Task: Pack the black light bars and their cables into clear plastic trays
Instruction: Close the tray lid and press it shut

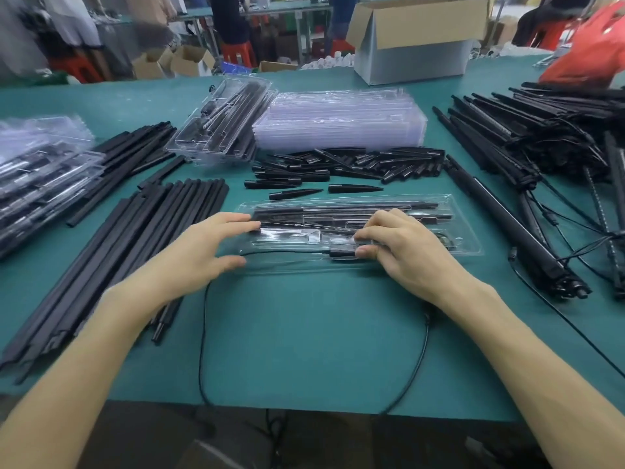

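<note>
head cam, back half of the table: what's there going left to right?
Packed trays → loose black bars → partly filled tray stack → empty clear tray stack → tangled light bars with cables.

1. No text, label, brand, number or sign can be read anywhere in the head view.
2. The cardboard box (419, 28) at the far edge of the tabletop (304, 333) shows plain, unprinted faces.
</note>
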Demonstrator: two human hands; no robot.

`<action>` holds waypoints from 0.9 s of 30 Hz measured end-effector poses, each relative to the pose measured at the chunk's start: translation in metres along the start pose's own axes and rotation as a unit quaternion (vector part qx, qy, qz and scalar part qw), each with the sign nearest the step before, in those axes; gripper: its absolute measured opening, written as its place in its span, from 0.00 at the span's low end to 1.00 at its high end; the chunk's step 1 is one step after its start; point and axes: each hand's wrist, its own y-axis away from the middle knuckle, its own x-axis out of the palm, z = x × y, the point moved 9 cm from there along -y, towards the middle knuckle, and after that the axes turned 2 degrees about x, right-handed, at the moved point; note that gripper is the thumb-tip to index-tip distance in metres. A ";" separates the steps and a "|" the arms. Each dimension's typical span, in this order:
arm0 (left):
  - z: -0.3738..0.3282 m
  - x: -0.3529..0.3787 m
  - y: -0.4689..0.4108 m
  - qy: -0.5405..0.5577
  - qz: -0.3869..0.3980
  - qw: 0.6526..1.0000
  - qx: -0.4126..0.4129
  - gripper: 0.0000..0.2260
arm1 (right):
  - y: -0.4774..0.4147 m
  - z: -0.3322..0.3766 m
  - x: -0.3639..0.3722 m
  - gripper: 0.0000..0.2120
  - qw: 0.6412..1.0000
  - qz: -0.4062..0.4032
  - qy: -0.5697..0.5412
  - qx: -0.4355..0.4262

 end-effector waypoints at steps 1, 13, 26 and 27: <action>0.002 -0.004 0.001 -0.005 -0.001 1.000 0.004 0.27 | 0.000 0.000 0.000 0.10 1.000 0.000 0.001 0.002; 0.035 -0.004 0.023 0.068 0.006 0.981 -0.182 0.36 | 0.000 0.001 0.004 0.12 1.000 0.012 0.011 0.004; 0.053 -0.011 0.012 0.065 -0.065 0.984 -0.153 0.18 | -0.002 -0.001 0.003 0.13 1.000 0.017 0.003 0.015; 0.055 -0.010 0.008 0.069 -0.051 0.985 -0.150 0.17 | -0.002 -0.003 0.002 0.13 1.000 0.016 0.002 0.016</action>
